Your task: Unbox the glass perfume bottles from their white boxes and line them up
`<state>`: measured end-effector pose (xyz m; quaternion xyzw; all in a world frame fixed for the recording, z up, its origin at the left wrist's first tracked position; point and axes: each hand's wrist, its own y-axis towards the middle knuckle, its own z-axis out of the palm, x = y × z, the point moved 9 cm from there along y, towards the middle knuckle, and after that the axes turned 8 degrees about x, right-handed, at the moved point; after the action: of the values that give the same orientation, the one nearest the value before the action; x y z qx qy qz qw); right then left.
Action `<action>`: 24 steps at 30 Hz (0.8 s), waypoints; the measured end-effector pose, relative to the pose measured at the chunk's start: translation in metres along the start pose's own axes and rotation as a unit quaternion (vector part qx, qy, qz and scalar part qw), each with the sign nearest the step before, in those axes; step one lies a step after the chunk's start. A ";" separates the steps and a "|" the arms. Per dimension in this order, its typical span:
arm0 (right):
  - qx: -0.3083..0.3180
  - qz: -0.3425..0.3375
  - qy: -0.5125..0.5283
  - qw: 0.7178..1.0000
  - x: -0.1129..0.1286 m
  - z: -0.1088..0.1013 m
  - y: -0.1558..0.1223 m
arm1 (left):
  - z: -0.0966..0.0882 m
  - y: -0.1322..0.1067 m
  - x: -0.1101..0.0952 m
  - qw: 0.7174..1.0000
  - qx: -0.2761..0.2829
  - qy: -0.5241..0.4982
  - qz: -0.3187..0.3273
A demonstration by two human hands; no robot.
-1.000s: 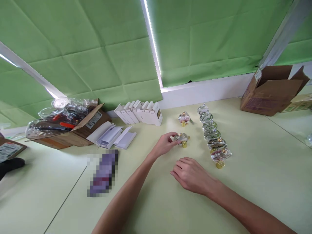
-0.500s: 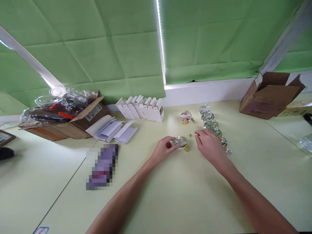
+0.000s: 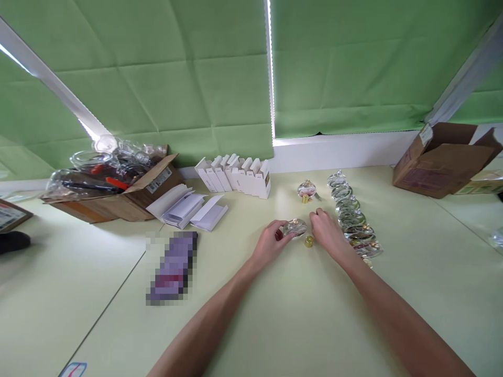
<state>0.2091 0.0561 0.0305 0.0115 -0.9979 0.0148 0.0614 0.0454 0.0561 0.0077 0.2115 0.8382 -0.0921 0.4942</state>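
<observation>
My left hand [image 3: 269,241] is closed around the left side of a clear, rounded glass perfume bottle [image 3: 295,227] with a gold neck, standing on the table. Just in front of that bottle sits a small gold cap [image 3: 309,241]. My right hand [image 3: 328,231] is to the right of the bottle, fingertips bent together and down at the tabletop; whatever is between them is hidden. Behind it stands a pinkish perfume bottle [image 3: 306,189] with a gold cap [image 3: 305,199] in front. A row of several glass bottles [image 3: 348,209] runs along the right side of my right hand.
White narrow cartons [image 3: 236,175] stand in a row at the back, with folded white papers [image 3: 183,209] nearer. A cardboard box [image 3: 113,207] of plastic-wrapped items is at left, beyond a blurred purple item [image 3: 173,269]. Another open cardboard box [image 3: 440,162] stands back right.
My right hand has moved left and its fingers have closed where a small gold ring lay; the ring is now out of sight. My left hand keeps the bottle. The view has shifted slightly.
</observation>
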 end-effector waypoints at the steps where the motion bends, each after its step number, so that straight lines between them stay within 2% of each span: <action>1: -0.006 -0.002 0.014 1.000 -0.001 0.000 0.000 | 0.000 0.000 0.000 1.000 0.000 0.001 0.000; 6: -0.058 -0.012 0.118 0.991 -0.008 -0.018 -0.001 | 0.001 0.000 0.001 1.000 0.005 -0.001 0.000; 8: -0.079 -0.022 0.198 0.977 -0.011 -0.028 -0.004 | 0.001 0.000 0.002 1.000 0.007 -0.001 0.002; 10: -0.090 -0.039 0.348 0.932 -0.014 -0.035 -0.008 | 0.001 0.000 0.002 1.000 0.009 -0.001 0.006; 12: -0.084 -0.052 0.492 0.865 -0.014 -0.036 -0.012 | 0.002 0.000 0.002 1.000 0.011 -0.001 0.009; 13: -0.077 -0.054 0.534 0.840 -0.013 -0.035 -0.013 | 0.002 0.000 0.002 1.000 0.012 0.000 0.011; 14: -0.068 -0.054 0.551 0.830 -0.010 -0.034 -0.014 | 0.002 0.000 0.001 1.000 0.013 0.002 0.014; 18: -0.039 -0.049 0.567 0.821 -0.001 -0.031 -0.017 | 0.003 0.000 0.000 1.000 0.018 0.006 0.026; 24: -0.030 -0.047 0.554 0.831 0.002 -0.030 -0.017 | 0.004 0.001 0.001 1.000 0.018 0.002 0.024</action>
<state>0.2114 0.0404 0.0607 0.0461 -0.7947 -0.0141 0.6050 0.0483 0.0557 0.0054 0.2404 0.8322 -0.0947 0.4907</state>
